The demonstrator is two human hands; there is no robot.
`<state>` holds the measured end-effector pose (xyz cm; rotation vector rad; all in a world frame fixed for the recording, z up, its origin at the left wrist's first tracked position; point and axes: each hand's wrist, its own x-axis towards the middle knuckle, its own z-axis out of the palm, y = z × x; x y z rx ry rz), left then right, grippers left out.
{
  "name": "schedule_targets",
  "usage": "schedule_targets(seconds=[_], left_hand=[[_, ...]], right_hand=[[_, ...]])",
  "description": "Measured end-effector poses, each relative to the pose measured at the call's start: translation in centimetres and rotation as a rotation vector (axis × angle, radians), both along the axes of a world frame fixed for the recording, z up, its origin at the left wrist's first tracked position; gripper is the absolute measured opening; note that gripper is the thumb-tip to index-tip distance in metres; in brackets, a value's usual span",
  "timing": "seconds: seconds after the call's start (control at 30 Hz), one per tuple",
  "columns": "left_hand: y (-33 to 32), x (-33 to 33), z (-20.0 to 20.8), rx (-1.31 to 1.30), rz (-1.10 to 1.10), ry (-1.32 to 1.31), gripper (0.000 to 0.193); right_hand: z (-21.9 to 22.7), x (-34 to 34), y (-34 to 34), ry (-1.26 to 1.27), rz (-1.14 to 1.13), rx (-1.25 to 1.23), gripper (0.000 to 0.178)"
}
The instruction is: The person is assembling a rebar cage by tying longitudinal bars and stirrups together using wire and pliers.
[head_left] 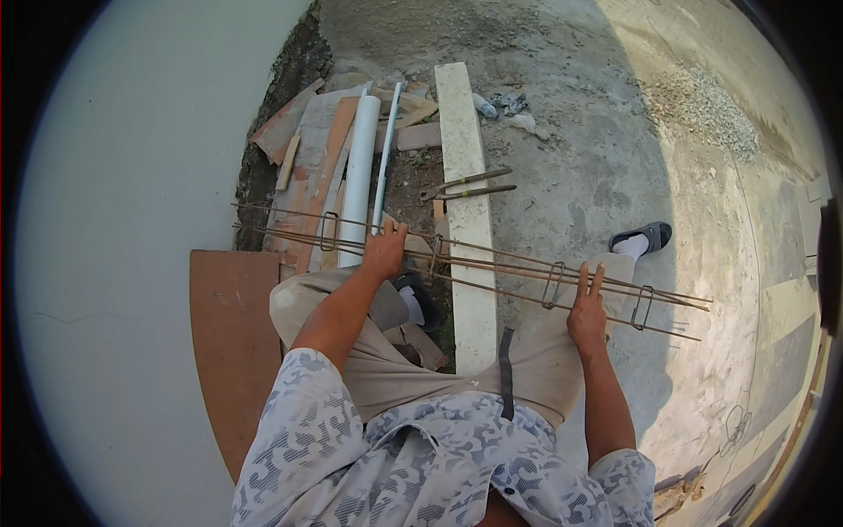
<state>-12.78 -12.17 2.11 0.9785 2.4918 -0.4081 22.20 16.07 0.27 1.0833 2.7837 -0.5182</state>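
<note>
A long, thin rebar cage (492, 266) lies across my lap, made of several straight rods with several rectangular wire stirrups spaced along it. My left hand (385, 249) is closed round its rods, between two stirrups left of the middle. Toward the other end, my right hand (587, 314) grips the rods between the two rightmost stirrups, with two fingers stretched over them. Beyond the cage, a pair of long-handled pincers (474, 183) rests across a pale concrete beam (463, 132), handles toward the right.
Boards (329, 154), a white pipe (360, 158) and a thinner pipe (387, 149) lie left of the beam. A brown panel (230, 334) stands by the white wall (132, 220). Plastic scraps (509, 105) lie beyond on concrete ground; a gravel pile (702, 110) is at far right.
</note>
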Motion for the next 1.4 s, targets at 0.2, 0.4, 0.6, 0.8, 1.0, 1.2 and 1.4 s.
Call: schedule_targets(seconds=[0.2,0.4,0.6,0.8,1.0,1.2,1.4], left_hand=[[0.0,-0.1,1.6,-0.011,-0.028,0.030,0.068],[0.1,0.1,4.2,-0.018,-0.070,0.062,0.065],[0.4,0.6,6.2,0.001,-0.124,0.092,0.060],[0.6,1.5,7.4,0.006,-0.159,0.101,0.058],[3.4,3.2,9.7,0.085,-0.287,0.137,0.049],[7.6,5.5,10.8,0.221,-0.435,0.187,0.061],[13.7,8.9,10.9,0.272,-0.407,0.038,0.068]], right_hand=[[0.6,-0.1,0.5,-0.005,0.010,0.026,0.098],[1.6,0.1,0.7,0.062,0.020,0.067,0.097],[2.1,0.9,1.0,0.068,0.032,0.095,0.097],[3.0,1.9,0.9,0.002,0.007,0.035,0.097],[5.0,4.5,3.2,0.036,-0.033,0.108,0.096],[5.5,7.8,8.5,0.059,-0.093,0.161,0.095],[5.2,11.7,13.6,0.047,-0.230,0.440,0.091]])
